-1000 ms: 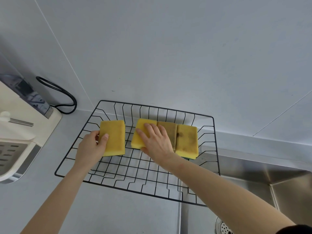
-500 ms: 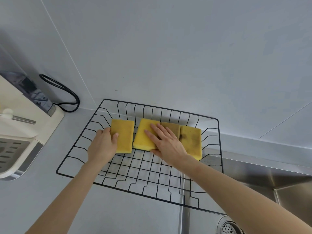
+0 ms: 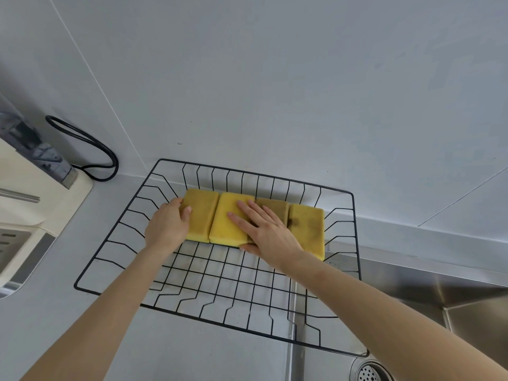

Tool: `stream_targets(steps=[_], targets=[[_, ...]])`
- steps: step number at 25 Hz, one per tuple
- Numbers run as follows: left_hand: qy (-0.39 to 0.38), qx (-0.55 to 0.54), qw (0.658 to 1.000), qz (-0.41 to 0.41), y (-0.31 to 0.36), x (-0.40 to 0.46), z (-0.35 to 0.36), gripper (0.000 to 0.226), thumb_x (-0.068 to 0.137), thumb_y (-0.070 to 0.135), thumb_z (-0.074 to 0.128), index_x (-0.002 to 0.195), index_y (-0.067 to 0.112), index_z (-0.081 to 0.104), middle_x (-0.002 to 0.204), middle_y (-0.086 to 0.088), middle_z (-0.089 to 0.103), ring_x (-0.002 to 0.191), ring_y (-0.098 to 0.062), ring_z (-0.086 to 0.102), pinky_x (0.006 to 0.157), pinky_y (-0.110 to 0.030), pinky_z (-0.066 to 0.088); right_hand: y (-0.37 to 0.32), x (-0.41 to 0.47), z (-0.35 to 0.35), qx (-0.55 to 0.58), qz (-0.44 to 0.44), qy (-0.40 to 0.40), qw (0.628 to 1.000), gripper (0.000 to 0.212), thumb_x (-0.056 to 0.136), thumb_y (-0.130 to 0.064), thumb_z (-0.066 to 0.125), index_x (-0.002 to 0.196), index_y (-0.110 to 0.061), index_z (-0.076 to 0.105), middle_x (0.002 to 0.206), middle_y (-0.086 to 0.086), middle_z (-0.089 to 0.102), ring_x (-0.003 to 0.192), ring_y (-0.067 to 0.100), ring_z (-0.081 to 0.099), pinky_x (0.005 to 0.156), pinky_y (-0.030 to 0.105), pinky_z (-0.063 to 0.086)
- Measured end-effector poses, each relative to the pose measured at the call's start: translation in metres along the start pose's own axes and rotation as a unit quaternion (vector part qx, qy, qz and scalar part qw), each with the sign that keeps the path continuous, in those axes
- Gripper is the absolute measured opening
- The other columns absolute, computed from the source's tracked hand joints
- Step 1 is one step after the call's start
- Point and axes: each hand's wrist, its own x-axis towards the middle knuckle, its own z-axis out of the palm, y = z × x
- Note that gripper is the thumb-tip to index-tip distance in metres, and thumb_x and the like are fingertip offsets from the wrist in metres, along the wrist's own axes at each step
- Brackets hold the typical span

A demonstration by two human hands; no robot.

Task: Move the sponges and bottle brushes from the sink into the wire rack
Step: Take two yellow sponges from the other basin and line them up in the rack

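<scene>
left hand [image 3: 167, 225]: fingers gripping leftmost sponge [image 3: 202, 213] | right hand [image 3: 265, 229]: fingers lying flat, spread, on second sponge [image 3: 229, 224] | four sponges sitting abreast at rack [image 3: 214, 273] back, on worktop [image 3: 170, 350]

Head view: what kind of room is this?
Most likely a home kitchen counter: a stainless sink with a drain strainer, a black wire rack holding yellow sponges, and a corded countertop appliance.

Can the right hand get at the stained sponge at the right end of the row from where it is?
Probably yes. The right hand lies flat on the middle sponges, right beside the stained sponge, whose top is uncovered inside the wire rack.
</scene>
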Motion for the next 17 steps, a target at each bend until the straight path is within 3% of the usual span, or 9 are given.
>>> stream_targets(steps=[3,7,9,14,17], targets=[[-0.034,-0.04,0.998,0.032,-0.003,-0.004,-0.001,0.051,0.094,0.022,0.04,0.141,0.011,0.024,0.138,-0.021,0.042,0.125,-0.036,0.042,0.101,-0.046,0.036,0.001,0.001,0.0,-0.006,-0.004,-0.009,1.0,0.068,0.093,-0.031,0.048,0.147,-0.026,0.007,0.159,0.004,0.0,0.147,0.022,-0.002,0.112,0.03,-0.009],[-0.196,0.008,0.976,0.098,-0.016,-0.013,-0.002,0.077,0.086,0.023,0.055,0.145,0.026,0.004,0.155,-0.012,-0.004,0.142,-0.033,0.005,0.118,-0.047,0.015,0.001,0.001,-0.002,-0.01,0.001,-0.019,1.0,0.069,0.093,-0.031,0.048,0.147,-0.026,0.006,0.159,0.004,-0.001,0.147,0.022,-0.002,0.117,0.033,-0.005],[-0.19,0.044,0.974,0.111,-0.019,-0.013,0.001,0.081,0.086,0.022,0.056,0.144,0.028,0.001,0.154,-0.011,-0.013,0.143,-0.032,0.001,0.118,-0.047,0.012,0.0,0.001,-0.001,-0.014,0.0,-0.019,1.0,0.069,0.093,-0.031,0.049,0.147,-0.026,0.006,0.159,0.004,-0.001,0.147,0.023,-0.002,0.114,0.031,-0.008],[-0.126,0.055,0.983,0.124,-0.01,-0.012,0.006,0.073,0.089,0.019,0.052,0.144,0.028,0.006,0.155,-0.013,-0.007,0.141,-0.034,0.012,0.116,-0.048,0.02,0.0,0.002,0.001,-0.025,0.004,-0.009,1.0,0.069,0.093,-0.031,0.048,0.147,-0.026,0.006,0.159,0.004,0.0,0.147,0.022,-0.002,0.11,0.03,-0.01],[-0.125,0.062,0.983,0.123,-0.01,-0.011,0.009,0.074,0.088,0.018,0.053,0.144,0.028,0.006,0.155,-0.014,-0.007,0.14,-0.036,0.015,0.116,-0.048,0.021,0.0,0.001,0.006,-0.037,0.014,0.005,0.999,0.069,0.09,-0.033,0.053,0.147,-0.024,0.015,0.158,0.007,0.012,0.146,0.025,0.01,0.114,0.034,0.0]])
